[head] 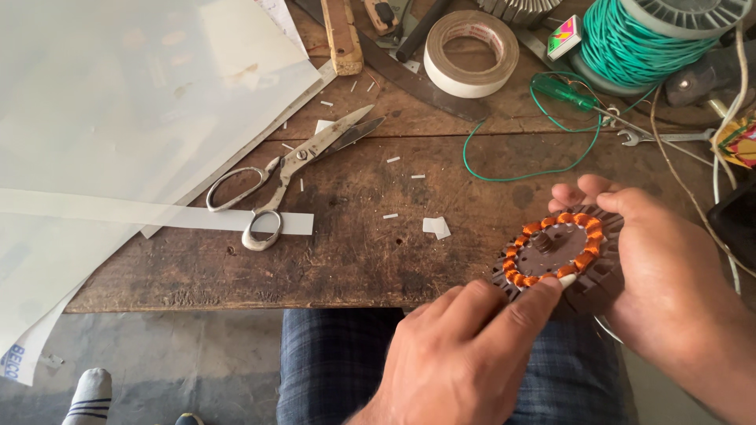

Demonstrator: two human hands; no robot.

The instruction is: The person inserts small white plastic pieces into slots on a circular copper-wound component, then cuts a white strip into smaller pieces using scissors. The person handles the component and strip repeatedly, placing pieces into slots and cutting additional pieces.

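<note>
The left hand (461,358) is nearest, its grip pinched: thumb and forefinger press a small white slip (566,279) into the near rim of the stator (563,256). The right hand (661,267) cups the stator from the right and underneath, fingers curled over its far edge, grip closed on it. The stator is a dark round core with a ring of orange-wrapped slots, held tilted above the near edge of the surface (354,252), over the lap.

Left of the stator, white scraps (435,227) lie on the wood. Farther left, scissors (287,175) rest partly open on a white strip (157,214), beside large pale sheets (118,102). Beyond the stator, a green wire (543,161) loops toward a green spool (650,35). A tape roll (471,51) sits beyond the stator, to its left.
</note>
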